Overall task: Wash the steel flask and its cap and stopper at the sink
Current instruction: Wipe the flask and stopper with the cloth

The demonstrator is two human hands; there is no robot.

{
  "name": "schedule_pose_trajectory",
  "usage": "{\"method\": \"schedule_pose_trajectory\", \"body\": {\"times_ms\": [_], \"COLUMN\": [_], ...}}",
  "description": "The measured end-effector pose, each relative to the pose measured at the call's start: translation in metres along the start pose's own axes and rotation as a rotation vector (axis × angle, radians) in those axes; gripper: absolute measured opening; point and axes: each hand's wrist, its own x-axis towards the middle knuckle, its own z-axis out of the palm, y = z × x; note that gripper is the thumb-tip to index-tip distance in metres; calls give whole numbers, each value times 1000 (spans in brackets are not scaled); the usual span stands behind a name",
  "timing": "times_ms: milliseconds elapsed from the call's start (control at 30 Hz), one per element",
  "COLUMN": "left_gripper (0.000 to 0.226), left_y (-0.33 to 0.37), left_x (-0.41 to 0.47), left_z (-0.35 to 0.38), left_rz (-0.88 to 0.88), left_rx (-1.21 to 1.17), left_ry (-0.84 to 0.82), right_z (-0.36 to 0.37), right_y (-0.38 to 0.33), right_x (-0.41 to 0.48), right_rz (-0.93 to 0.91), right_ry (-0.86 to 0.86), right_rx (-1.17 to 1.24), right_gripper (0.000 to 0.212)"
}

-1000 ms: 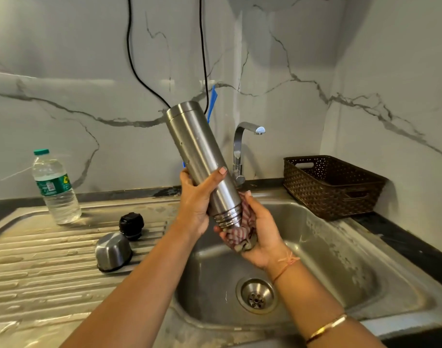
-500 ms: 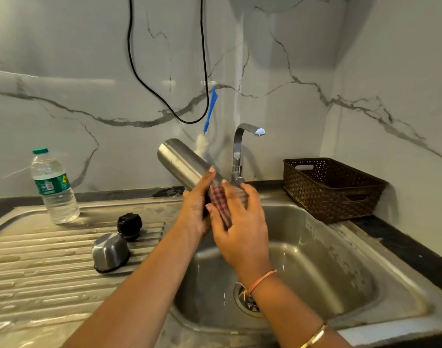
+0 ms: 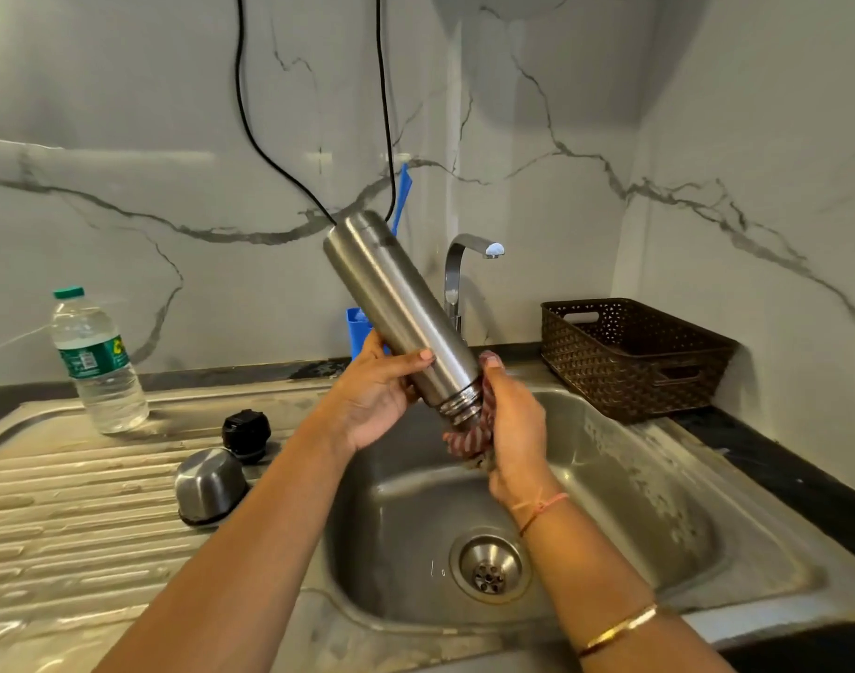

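My left hand [image 3: 374,395] grips the steel flask [image 3: 396,303] above the sink [image 3: 658,502]. The flask is tilted, base up and to the left, threaded mouth down and to the right. My right hand [image 3: 510,429] holds a red checked cloth [image 3: 469,437] pressed against the mouth. On the draining board [image 3: 76,502] to the left lie the steel cap [image 3: 207,485], dome up, and the black stopper [image 3: 247,432] just behind it.
A tap [image 3: 464,264] stands behind the sink, no water running. A plastic water bottle [image 3: 95,361] stands at the back left. A brown woven basket [image 3: 629,357] sits at the back right. Black cables [image 3: 243,114] hang on the marble wall; a blue brush holder [image 3: 357,330] is behind the flask.
The flask has swung back up to a steep tilt after lying lower. My right hand with the cloth slid from the flask's body down to its mouth.
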Motion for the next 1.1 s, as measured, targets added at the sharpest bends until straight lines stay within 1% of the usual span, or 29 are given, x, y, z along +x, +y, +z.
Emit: {"method": "schedule_pose_trajectory", "body": {"times_ms": [33,67,100,133,167,200,233,267,300,333,367,400,433,467,500,567,633,667,767,833,867,933,1000,1100], "left_gripper": [69,58,45,36,36,38,42,48,58,69,75,75,74,75,77,80,78,78,86,84,83,81,79,70], "left_y": [2,3,2,1,-1,-3,-4,-6,-8,-9,-11,-12,-12,-12,-12,-12,-14,-16,-32,-44,-49,-55,-56,-52], "left_x": [-2,-5,-6,-8,-10,-11,-11,-10,-9,-9,-8,-8,-9,-9,-10,-11,-11,-11,-8,-7,-8,-8,-6,-5], "left_z": [3,6,8,10,11,11,10,10,9,11,14,17,21,24,27,31,32,33,26,20,19,17,15,16], "left_rz": [-23,-43,-57,-70,-78,-76,-57,-25,18,66,117,167,217,256,295,371,429,445,505,529,520,496,465,390], "left_rx": [-63,-117,-168,-227,-280,-310,-307,-290,-248,-200,-155,-111,-65,-18,28,105,158,181,304,458,530,593,597,601], "left_ry": [55,125,198,258,296,326,359,383,386,364,326,279,229,186,153,121,140,177,335,413,422,409,414,418], "right_z": [0,0,1,3,6,9,12,13,13,12,8,4,-1,-6,-9,-14,-14,-13,-4,4,7,10,9,11], "right_y": [2,4,8,13,18,23,24,22,19,14,8,3,0,-2,-3,-3,-3,-2,2,4,4,7,7,3], "right_x": [-3,-6,-10,-14,-16,-17,-20,-19,-16,-12,-7,-3,1,2,2,4,4,3,3,0,1,3,5,1], "right_rz": [-159,-357,-559,-727,-833,-857,-790,-659,-492,-284,-55,156,328,469,575,686,707,692,550,487,466,404,289,112], "right_ry": [68,85,65,27,3,-5,-5,-4,-18,-58,-133,-243,-330,-380,-413,-440,-417,-369,-153,-80,-62,-32,9,-16], "right_rx": [-166,-372,-619,-860,-1023,-1076,-1036,-909,-684,-408,-152,59,226,339,392,413,414,421,511,524,494,378,232,-105], "right_gripper": [24,30,40,49,55,57,53,46,35,26,28,38,47,55,61,67,64,60,50,41,35,32,33,31]}}
